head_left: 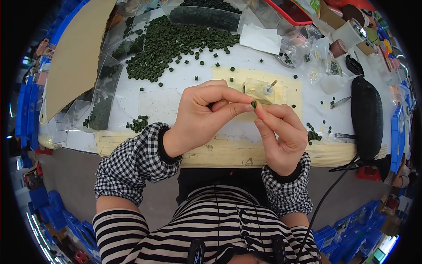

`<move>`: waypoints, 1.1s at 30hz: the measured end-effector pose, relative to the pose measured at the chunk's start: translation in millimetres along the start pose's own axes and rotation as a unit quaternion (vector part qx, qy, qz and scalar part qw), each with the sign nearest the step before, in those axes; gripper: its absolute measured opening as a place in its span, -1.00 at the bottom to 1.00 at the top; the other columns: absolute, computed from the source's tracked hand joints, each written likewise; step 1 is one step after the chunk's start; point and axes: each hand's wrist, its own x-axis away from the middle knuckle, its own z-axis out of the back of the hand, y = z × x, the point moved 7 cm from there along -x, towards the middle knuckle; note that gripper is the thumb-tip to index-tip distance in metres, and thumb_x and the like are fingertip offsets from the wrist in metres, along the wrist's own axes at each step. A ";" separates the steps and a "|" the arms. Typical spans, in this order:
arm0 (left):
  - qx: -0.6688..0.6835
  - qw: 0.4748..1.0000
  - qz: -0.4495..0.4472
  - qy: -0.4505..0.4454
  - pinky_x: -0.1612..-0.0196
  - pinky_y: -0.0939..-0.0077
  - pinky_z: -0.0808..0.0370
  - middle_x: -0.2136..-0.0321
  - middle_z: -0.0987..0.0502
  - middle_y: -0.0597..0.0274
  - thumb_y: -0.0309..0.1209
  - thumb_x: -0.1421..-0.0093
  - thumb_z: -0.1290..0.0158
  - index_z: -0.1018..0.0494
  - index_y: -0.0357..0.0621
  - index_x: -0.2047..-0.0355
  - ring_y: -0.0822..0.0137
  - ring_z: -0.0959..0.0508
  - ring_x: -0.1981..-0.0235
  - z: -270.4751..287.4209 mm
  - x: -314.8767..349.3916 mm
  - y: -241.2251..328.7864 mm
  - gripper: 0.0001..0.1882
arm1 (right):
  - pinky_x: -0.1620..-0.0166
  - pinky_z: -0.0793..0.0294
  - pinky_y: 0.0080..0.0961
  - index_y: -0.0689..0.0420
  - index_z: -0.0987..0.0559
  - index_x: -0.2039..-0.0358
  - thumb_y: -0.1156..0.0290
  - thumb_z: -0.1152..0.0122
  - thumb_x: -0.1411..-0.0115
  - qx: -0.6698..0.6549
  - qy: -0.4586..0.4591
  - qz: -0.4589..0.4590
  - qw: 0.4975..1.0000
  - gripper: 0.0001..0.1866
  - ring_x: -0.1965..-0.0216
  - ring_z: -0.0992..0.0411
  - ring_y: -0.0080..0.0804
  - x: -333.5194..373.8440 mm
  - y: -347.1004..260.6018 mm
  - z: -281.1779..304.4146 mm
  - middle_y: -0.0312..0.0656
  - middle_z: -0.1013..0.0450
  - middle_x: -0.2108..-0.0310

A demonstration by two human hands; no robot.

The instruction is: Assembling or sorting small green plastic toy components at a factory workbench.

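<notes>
Item: one small dark-green spool-shaped piece [254, 104], above the near part of the table, pinched between thumb and forefinger of the left hand [204, 108]. It lies at the very tip of that grip, to the hand's right. Its long axis seems tilted, near upright in the view; it is too small to be sure.

Right hand [283, 134]: fingertips meet the piece from the right, fingers curled; whether they also pinch it cannot be told. Both hands are equally near.

Fixture: yellowish taped block [252, 86] with an upright peg [273, 83], just beyond the fingertips.

Surface: white worktable [180, 78], near edge covered in cream tape [206, 159].

Stock: large heap of like pieces [176, 44], far left; small cluster [137, 124] beside the left wrist; another cluster [313, 135] beyond the right hand.

Also: clear plastic bin [105, 94], cardboard sheet [79, 53], folded white paper [261, 38], black pouch [367, 119].

Room: grey floor [72, 176], blue bins [398, 136] around.
</notes>
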 end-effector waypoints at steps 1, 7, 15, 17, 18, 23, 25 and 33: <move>-0.001 1.000 0.001 -0.001 0.53 0.71 -0.13 0.68 -0.22 0.49 -0.62 -0.03 -0.21 -0.60 -0.24 0.29 0.62 -0.16 0.62 0.0 0.2 -0.1 -0.81 | 0.35 -0.43 -0.62 0.17 -0.63 0.15 0.69 -0.28 0.01 0.001 -0.002 0.000 1.000 -0.65 0.36 -0.44 -0.43 0.0 0.2 -0.1 -0.17 -0.50 0.33; -0.009 1.000 0.001 -0.009 0.53 0.71 -0.12 0.68 -0.21 0.50 -0.61 -0.03 -0.21 -0.60 -0.25 0.29 0.63 -0.16 0.62 0.4 -0.3 0.2 -0.82 | 0.35 -0.44 -0.63 0.18 -0.63 0.16 0.69 -0.27 -0.01 0.000 -0.006 -0.003 1.000 -0.66 0.35 -0.45 -0.44 -0.2 -0.2 0.0 -0.18 -0.50 0.32; -0.003 1.000 0.001 -0.013 0.52 0.71 -0.13 0.69 -0.21 0.50 -0.59 -0.04 -0.21 -0.60 -0.25 0.29 0.63 -0.17 0.62 0.1 -2.8 2.2 -0.82 | 0.32 -0.44 -0.66 0.20 -0.62 0.14 0.70 -0.25 -0.04 -0.026 0.012 -0.002 1.000 -0.67 0.35 -0.46 -0.47 0.4 0.8 0.7 -0.16 -0.50 0.30; 0.001 1.000 0.003 -0.013 0.52 0.71 -0.13 0.69 -0.20 0.51 -0.59 -0.04 -0.21 -0.59 -0.25 0.28 0.63 -0.17 0.61 -0.1 -2.8 2.9 -0.81 | 0.32 -0.44 -0.66 0.20 -0.61 0.14 0.70 -0.24 -0.04 -0.023 0.018 0.003 1.000 -0.67 0.34 -0.46 -0.47 0.6 0.1 1.1 -0.16 -0.50 0.29; 0.004 1.000 0.003 -0.014 0.51 0.70 -0.14 0.69 -0.20 0.51 -0.59 -0.04 -0.21 -0.59 -0.26 0.28 0.63 -0.17 0.61 -0.3 -2.6 2.9 -0.81 | 0.32 -0.43 -0.66 0.20 -0.61 0.14 0.70 -0.24 -0.04 -0.022 0.018 0.005 1.000 -0.66 0.34 -0.46 -0.47 0.7 0.2 0.9 -0.16 -0.50 0.29; 0.014 1.000 -0.001 -0.022 0.50 0.70 -0.15 0.70 -0.19 0.52 -0.59 -0.05 -0.21 -0.59 -0.27 0.26 0.63 -0.17 0.60 -1.3 -2.0 3.2 -0.79 | 0.32 -0.43 -0.66 0.20 -0.61 0.13 0.70 -0.25 -0.03 -0.023 0.023 0.005 0.999 -0.66 0.34 -0.45 -0.48 1.2 0.2 1.3 -0.16 -0.50 0.29; 0.021 0.999 0.007 -0.022 0.50 0.71 -0.16 0.70 -0.18 0.52 -0.59 -0.05 -0.21 -0.58 -0.27 0.25 0.62 -0.17 0.60 -1.9 -2.3 3.5 -0.79 | 0.32 -0.43 -0.66 0.20 -0.61 0.13 0.71 -0.25 -0.03 -0.021 0.026 -0.001 0.999 -0.66 0.35 -0.45 -0.47 1.7 0.2 2.2 -0.16 -0.50 0.28; 0.013 1.000 0.005 -0.021 0.49 0.71 -0.18 0.69 -0.19 0.51 -0.60 -0.04 -0.21 -0.59 -0.26 0.24 0.62 -0.17 0.60 -1.4 -1.7 5.1 -0.78 | 0.33 -0.43 -0.64 0.20 -0.62 0.14 0.71 -0.26 -0.01 -0.003 0.026 0.014 1.000 -0.65 0.35 -0.45 -0.45 1.8 -1.2 1.6 -0.16 -0.51 0.27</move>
